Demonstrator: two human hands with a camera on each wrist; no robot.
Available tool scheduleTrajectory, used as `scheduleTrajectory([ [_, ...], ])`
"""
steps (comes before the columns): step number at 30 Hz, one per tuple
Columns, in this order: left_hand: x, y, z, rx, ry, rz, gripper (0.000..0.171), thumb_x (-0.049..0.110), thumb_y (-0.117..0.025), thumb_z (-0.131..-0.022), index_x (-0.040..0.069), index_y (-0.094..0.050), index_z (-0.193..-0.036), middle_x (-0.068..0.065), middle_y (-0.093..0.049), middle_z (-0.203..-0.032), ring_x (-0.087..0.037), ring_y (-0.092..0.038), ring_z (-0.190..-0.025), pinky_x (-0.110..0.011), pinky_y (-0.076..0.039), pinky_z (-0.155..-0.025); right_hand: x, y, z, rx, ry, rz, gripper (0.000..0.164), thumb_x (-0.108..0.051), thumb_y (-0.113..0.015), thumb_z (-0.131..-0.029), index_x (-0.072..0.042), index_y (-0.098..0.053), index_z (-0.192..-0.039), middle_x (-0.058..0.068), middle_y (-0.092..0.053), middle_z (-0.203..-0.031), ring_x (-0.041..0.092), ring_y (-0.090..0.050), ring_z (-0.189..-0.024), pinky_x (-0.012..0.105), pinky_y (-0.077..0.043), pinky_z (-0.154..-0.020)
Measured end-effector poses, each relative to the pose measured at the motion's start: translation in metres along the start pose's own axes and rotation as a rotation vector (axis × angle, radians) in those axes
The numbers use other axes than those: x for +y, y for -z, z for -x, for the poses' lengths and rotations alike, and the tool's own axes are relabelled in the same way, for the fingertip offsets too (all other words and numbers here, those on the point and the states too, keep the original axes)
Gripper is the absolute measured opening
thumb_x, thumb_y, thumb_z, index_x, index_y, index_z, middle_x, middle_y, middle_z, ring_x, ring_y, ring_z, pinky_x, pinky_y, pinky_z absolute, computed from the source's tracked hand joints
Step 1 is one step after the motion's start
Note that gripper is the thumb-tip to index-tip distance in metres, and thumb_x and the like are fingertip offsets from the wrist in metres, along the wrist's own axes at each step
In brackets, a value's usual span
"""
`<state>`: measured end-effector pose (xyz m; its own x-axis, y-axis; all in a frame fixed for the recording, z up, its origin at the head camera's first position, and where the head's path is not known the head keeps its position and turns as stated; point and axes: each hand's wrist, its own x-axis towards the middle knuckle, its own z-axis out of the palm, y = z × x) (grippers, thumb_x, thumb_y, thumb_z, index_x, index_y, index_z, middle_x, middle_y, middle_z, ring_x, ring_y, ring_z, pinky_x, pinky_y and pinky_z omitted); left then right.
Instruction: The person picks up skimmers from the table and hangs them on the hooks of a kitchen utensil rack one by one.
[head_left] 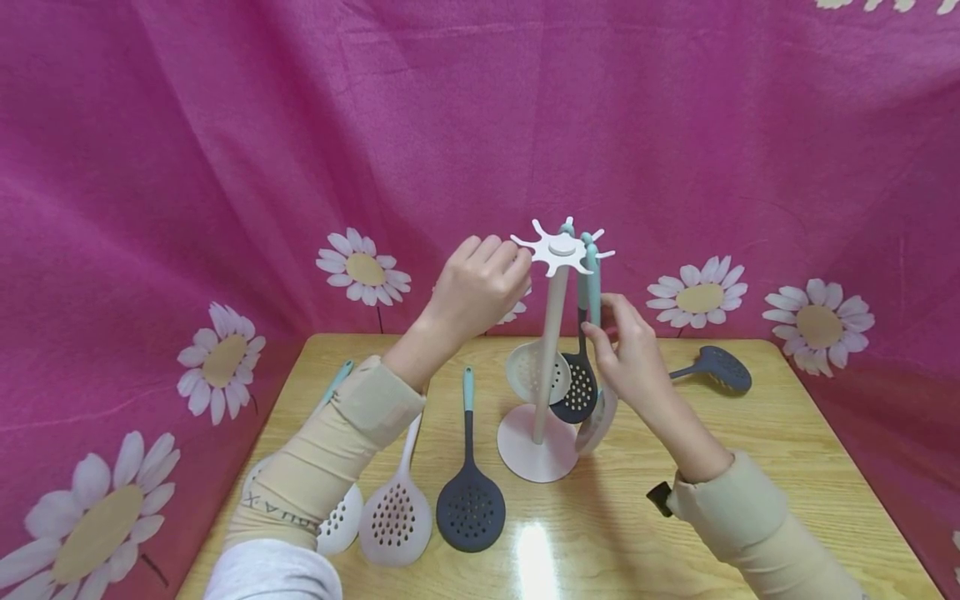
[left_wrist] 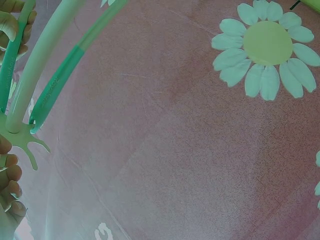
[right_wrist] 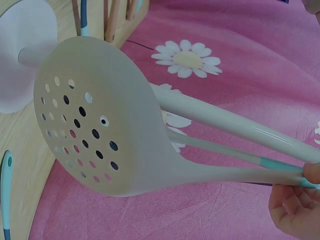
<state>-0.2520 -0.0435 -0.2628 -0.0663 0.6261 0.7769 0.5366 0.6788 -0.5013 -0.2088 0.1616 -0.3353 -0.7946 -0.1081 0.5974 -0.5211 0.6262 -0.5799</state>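
Observation:
A white utensil rack [head_left: 553, 350] with a star-shaped hook top stands on the table. My left hand [head_left: 483, 283] holds one of the hooks at its left side, fingers curled; they also show in the left wrist view. At the rack's right, my right hand [head_left: 633, 350] pinches the handle of a pale slotted skimmer [right_wrist: 145, 150], whose teal upper end is up at the hooks. Behind it hang a dark skimmer [head_left: 576, 400] with round holes and a pale utensil [head_left: 522, 367], partly hidden by the pole.
Left of the rack lie a dark skimmer [head_left: 470, 508], a white skimmer [head_left: 395, 525] and another white one [head_left: 341, 525], partly under my left forearm. A dark slotted utensil [head_left: 723, 369] lies at the back right. Pink flowered cloth [head_left: 450, 125] surrounds the wooden table [head_left: 675, 533].

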Motion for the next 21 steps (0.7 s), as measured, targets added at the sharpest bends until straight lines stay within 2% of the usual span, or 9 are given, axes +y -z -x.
scheduleTrajectory([
  [13, 0.0001, -0.001, 0.0, 0.01, -0.004, 0.0, 0.009, 0.012, -0.057, -0.081, 0.006, -0.062, -0.078, -0.003, -0.057, -0.069, -0.018, -0.052, -0.061, -0.026, -0.036, -0.054, 0.0014, -0.0035, -0.0003, 0.014, 0.007, -0.027, 0.028, 0.001, -0.058, -0.085, 0.005, -0.048, -0.111, 0.02, -0.058, -0.091, 0.029, -0.062, -0.078, 0.04, -0.052, -0.062],
  [21, 0.0005, 0.0012, -0.0007, -0.004, -0.008, -0.024, 0.01, 0.013, -0.057, -0.081, 0.006, -0.063, -0.078, -0.003, -0.058, -0.069, -0.018, -0.053, -0.061, -0.026, -0.036, -0.053, 0.0015, -0.0057, -0.0002, 0.014, 0.0, -0.041, 0.029, 0.002, -0.058, -0.084, 0.005, -0.048, -0.111, 0.018, -0.058, -0.092, 0.029, -0.062, -0.08, 0.04, -0.053, -0.064],
])
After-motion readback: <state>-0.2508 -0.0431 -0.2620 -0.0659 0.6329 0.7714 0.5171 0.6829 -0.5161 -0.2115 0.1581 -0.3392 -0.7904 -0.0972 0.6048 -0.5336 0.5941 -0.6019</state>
